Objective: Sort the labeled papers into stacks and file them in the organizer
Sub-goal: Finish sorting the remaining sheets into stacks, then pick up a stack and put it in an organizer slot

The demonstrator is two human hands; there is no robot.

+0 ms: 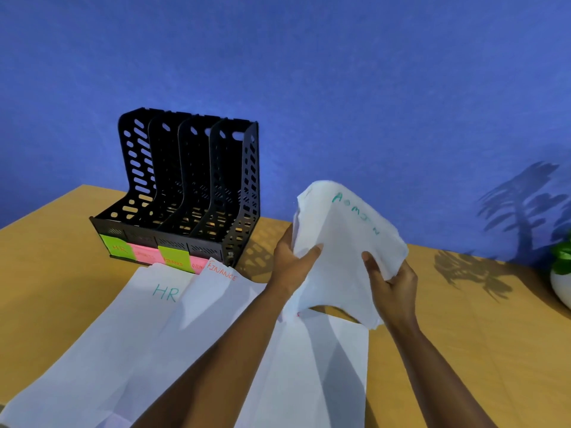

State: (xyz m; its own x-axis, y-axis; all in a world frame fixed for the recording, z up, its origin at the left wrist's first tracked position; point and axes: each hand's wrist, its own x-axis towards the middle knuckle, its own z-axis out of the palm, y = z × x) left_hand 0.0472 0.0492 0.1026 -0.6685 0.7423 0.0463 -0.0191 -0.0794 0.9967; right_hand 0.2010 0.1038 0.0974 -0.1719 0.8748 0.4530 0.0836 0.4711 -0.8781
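Note:
Both hands hold a bundle of white sheets marked ADMIN in green, lifted above the table and bent over. My left hand grips its left edge and my right hand grips its lower right edge. On the table lie a white stack marked HR and, overlapping it, a stack marked FINANCE. Another white stack lies under my hands, its label hidden. The black four-slot organizer stands behind them, empty, with green and pink sticky labels on its front.
A wooden table runs against a blue wall. A white pot with a green plant stands at the right edge. The plant's shadow falls on the wall and tabletop.

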